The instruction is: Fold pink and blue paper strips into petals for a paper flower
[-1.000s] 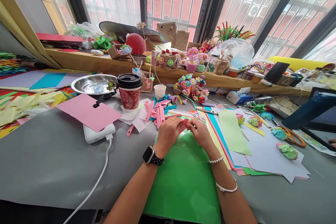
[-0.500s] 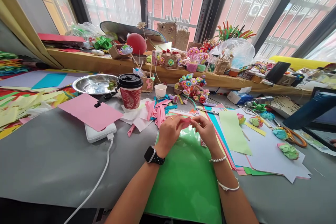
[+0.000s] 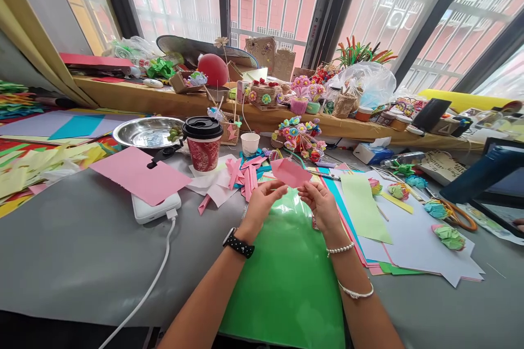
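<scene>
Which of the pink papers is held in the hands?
The small pink piece, pinched between left hand and right hand; the large pink sheet and the pink strips lie on the table.

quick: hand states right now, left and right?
Left hand: closed, pinching the pink paper piece.
Right hand: closed, pinching the same pink paper piece.

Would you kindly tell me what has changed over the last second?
The pink paper, earlier pinched small between the left hand and right hand, is now raised and spread wider, with both hands slightly further apart. The green sheet and coffee cup stayed put.
</scene>
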Demonstrator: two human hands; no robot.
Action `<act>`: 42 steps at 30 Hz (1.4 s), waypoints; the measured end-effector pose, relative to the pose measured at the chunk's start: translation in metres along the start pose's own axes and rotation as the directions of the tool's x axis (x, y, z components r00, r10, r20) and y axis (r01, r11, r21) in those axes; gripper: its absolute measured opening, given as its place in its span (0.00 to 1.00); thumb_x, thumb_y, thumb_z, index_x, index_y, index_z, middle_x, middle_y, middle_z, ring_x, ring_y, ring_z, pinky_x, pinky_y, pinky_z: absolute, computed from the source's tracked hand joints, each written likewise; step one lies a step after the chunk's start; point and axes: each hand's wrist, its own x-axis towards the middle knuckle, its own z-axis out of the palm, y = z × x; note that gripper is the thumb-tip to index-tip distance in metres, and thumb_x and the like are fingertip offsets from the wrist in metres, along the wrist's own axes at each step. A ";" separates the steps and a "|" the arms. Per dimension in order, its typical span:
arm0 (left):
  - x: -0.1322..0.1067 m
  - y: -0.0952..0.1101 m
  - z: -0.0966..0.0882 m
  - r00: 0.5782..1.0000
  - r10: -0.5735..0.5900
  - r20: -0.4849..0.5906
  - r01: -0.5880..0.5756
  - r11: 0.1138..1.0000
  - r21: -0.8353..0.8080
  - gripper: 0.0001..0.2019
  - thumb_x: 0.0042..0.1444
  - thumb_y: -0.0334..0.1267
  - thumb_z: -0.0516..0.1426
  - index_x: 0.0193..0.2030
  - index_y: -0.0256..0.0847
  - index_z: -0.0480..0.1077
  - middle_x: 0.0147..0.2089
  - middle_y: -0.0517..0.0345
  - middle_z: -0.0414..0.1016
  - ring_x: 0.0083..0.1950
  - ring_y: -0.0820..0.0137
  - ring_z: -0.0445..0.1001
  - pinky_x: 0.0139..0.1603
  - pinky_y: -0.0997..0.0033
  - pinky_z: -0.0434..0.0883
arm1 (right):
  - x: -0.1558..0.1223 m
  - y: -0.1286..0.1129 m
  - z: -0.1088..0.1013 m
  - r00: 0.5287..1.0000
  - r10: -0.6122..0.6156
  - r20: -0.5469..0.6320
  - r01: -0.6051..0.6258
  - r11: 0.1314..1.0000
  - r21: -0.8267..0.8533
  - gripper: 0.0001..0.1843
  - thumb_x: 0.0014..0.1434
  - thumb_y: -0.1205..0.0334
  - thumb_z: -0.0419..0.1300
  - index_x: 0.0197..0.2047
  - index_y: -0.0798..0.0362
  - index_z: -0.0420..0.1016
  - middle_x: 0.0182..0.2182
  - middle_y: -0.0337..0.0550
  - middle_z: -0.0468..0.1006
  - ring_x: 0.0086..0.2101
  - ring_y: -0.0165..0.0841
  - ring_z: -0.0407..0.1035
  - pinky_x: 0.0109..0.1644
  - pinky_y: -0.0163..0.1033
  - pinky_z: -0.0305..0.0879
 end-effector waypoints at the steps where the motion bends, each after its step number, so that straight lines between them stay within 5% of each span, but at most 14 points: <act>1: -0.001 0.000 0.001 0.997 -0.033 0.064 0.033 0.999 -0.004 0.13 0.44 0.42 0.58 0.34 0.35 0.69 0.37 0.53 0.72 0.39 0.69 0.72 0.41 0.69 0.67 | 0.000 0.001 0.001 1.000 0.019 0.018 -0.019 1.000 0.016 0.09 0.43 0.58 0.63 0.26 0.54 0.70 0.23 0.39 0.76 0.24 0.27 0.71 0.29 0.31 0.68; 3: -0.002 0.000 0.003 0.994 -0.053 0.098 0.052 0.998 0.019 0.12 0.43 0.43 0.58 0.30 0.34 0.70 0.32 0.55 0.72 0.36 0.69 0.72 0.39 0.70 0.67 | -0.001 0.001 0.002 0.996 0.050 0.072 -0.052 0.998 0.024 0.09 0.43 0.58 0.63 0.26 0.54 0.70 0.24 0.39 0.77 0.25 0.27 0.71 0.30 0.31 0.68; 6: -0.001 -0.001 0.003 1.000 -0.013 0.012 0.013 0.999 0.053 0.12 0.43 0.43 0.58 0.24 0.34 0.69 0.26 0.58 0.71 0.33 0.70 0.71 0.36 0.72 0.66 | -0.004 0.002 0.005 0.985 0.068 0.160 -0.066 0.998 -0.021 0.10 0.43 0.57 0.63 0.25 0.54 0.69 0.24 0.39 0.76 0.25 0.27 0.71 0.30 0.32 0.67; 17: -0.001 -0.002 -0.001 0.999 0.043 -0.018 -0.040 0.989 0.145 0.12 0.44 0.44 0.57 0.24 0.34 0.70 0.23 0.60 0.68 0.28 0.73 0.67 0.29 0.75 0.63 | -0.006 0.004 0.006 0.966 -0.071 0.248 0.142 0.948 -0.284 0.12 0.46 0.54 0.61 0.25 0.55 0.71 0.18 0.38 0.72 0.19 0.26 0.64 0.24 0.32 0.60; 24: -0.001 0.000 0.000 0.993 0.113 -0.037 -0.109 0.988 0.108 0.12 0.45 0.44 0.56 0.26 0.35 0.72 0.27 0.58 0.72 0.31 0.71 0.69 0.33 0.75 0.64 | -0.006 0.005 0.007 0.948 -0.037 0.318 0.139 0.942 -0.305 0.14 0.51 0.53 0.57 0.28 0.56 0.74 0.22 0.43 0.76 0.22 0.29 0.68 0.25 0.34 0.61; 28: 0.001 -0.002 -0.004 0.995 0.030 -0.091 -0.031 1.000 -0.006 0.12 0.44 0.44 0.58 0.29 0.36 0.71 0.27 0.57 0.74 0.31 0.71 0.72 0.36 0.72 0.66 | -0.004 0.002 0.003 0.961 -0.172 0.215 0.230 0.931 -0.283 0.16 0.55 0.53 0.52 0.31 0.55 0.73 0.26 0.44 0.76 0.25 0.29 0.69 0.26 0.34 0.63; 30: 0.002 -0.002 -0.005 0.998 -0.002 -0.069 -0.001 0.999 -0.043 0.12 0.43 0.44 0.58 0.29 0.35 0.71 0.27 0.57 0.74 0.30 0.71 0.72 0.36 0.72 0.67 | -0.004 -0.002 0.000 0.945 -0.271 0.181 0.314 0.903 -0.291 0.12 0.54 0.56 0.53 0.37 0.53 0.72 0.30 0.43 0.76 0.29 0.30 0.69 0.28 0.34 0.65; 34: 0.002 0.001 -0.006 0.999 -0.011 -0.044 0.009 0.999 -0.037 0.11 0.42 0.43 0.59 0.26 0.35 0.71 0.25 0.57 0.74 0.29 0.71 0.72 0.34 0.72 0.68 | -0.004 -0.004 -0.004 0.893 -0.332 0.303 0.425 0.842 -0.333 0.14 0.53 0.61 0.55 0.45 0.47 0.68 0.40 0.43 0.73 0.40 0.34 0.67 0.34 0.36 0.68; 42: 0.002 0.002 -0.004 0.997 0.012 -0.074 -0.015 0.999 -0.041 0.10 0.41 0.41 0.60 0.28 0.36 0.72 0.26 0.59 0.74 0.30 0.72 0.72 0.35 0.73 0.68 | -0.004 -0.001 -0.003 0.856 -0.351 0.381 0.507 0.716 -0.480 0.09 0.52 0.63 0.56 0.37 0.49 0.73 0.36 0.43 0.74 0.37 0.34 0.68 0.35 0.38 0.68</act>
